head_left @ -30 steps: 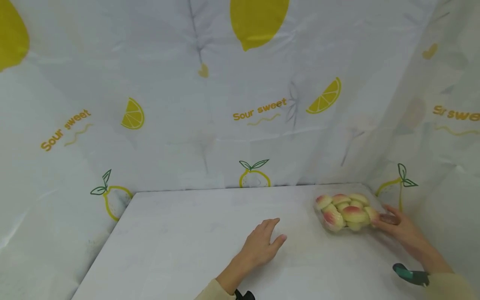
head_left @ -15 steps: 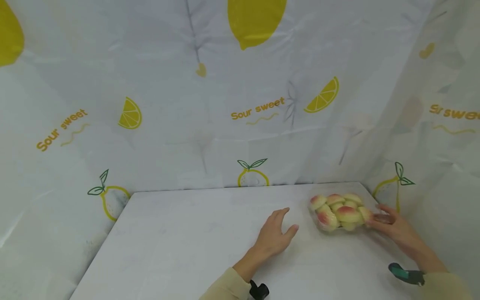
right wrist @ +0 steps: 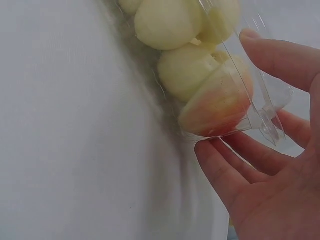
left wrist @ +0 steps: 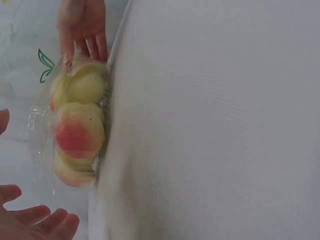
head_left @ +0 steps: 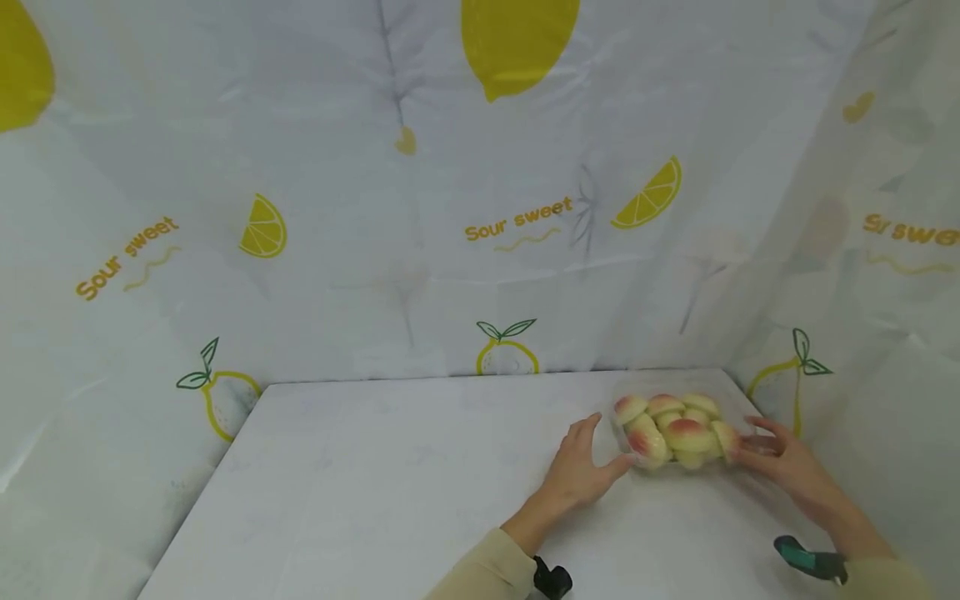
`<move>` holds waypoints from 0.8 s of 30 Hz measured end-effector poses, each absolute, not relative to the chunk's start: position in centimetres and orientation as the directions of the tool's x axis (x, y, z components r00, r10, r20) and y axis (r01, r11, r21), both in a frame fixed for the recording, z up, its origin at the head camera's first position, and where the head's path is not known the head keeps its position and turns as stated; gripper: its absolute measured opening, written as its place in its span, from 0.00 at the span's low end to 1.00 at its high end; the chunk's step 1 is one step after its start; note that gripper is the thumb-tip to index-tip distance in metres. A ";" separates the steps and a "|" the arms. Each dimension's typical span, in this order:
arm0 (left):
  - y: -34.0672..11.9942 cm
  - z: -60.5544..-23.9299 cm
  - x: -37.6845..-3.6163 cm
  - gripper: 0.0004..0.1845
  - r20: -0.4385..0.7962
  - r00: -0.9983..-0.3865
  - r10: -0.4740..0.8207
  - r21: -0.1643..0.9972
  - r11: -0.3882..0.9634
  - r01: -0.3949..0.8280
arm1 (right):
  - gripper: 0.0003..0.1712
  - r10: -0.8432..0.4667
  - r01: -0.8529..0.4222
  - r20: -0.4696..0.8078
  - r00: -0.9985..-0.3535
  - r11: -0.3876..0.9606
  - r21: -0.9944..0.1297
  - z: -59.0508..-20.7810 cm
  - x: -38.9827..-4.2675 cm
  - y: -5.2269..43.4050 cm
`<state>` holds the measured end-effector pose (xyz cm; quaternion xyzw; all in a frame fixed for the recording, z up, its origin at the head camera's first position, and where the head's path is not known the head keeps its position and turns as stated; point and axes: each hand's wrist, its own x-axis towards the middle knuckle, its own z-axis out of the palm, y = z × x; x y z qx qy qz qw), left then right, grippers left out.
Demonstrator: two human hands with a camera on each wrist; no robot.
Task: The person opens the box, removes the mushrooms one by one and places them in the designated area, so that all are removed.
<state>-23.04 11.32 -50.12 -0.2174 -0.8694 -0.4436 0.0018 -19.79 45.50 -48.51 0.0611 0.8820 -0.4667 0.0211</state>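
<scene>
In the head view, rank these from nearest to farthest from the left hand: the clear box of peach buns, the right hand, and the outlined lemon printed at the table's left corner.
From the left hand:
1. Clear box of peach buns, just to its right.
2. Right hand, beyond the box, at its far right end.
3. Outlined lemon, far off on the left curtain.

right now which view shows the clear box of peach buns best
The head view: it shows the whole clear box of peach buns on the table, between the left hand and right hand. The left wrist view shows it side-on and blurred; the right wrist view shows only one end, close up, with fingers touching it.
</scene>
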 end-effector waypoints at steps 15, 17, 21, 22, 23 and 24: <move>14.6 -52.0 -23.8 0.46 0.169 -0.934 0.314 0.891 0.358 0.281 | 0.49 0.067 0.104 -0.080 -0.995 0.543 -0.834 -48.3 -19.1 44.7; 14.8 -52.0 -24.0 0.46 0.170 -0.938 0.302 0.904 0.332 0.270 | 0.49 0.063 0.104 -0.083 -0.995 0.541 -0.835 -48.3 -19.1 44.5; 15.0 -52.0 -24.2 0.46 0.169 -0.946 0.278 0.928 0.279 0.248 | 0.49 0.060 0.114 -0.097 -0.993 0.547 -0.829 -48.3 -19.1 44.2; 15.1 -52.1 -24.2 0.46 0.175 -0.946 0.273 0.931 0.267 0.249 | 0.48 0.061 0.116 -0.098 -0.993 0.549 -0.828 -48.3 -19.1 44.1; 15.2 -52.1 -24.3 0.46 0.176 -0.947 0.267 0.935 0.256 0.246 | 0.48 0.065 0.119 -0.100 -0.993 0.553 -0.825 -48.3 -19.1 44.1; 15.2 -52.1 -24.3 0.46 0.183 -0.948 0.261 0.937 0.246 0.249 | 0.49 0.068 0.123 -0.103 -0.992 0.553 -0.824 -48.4 -19.1 44.0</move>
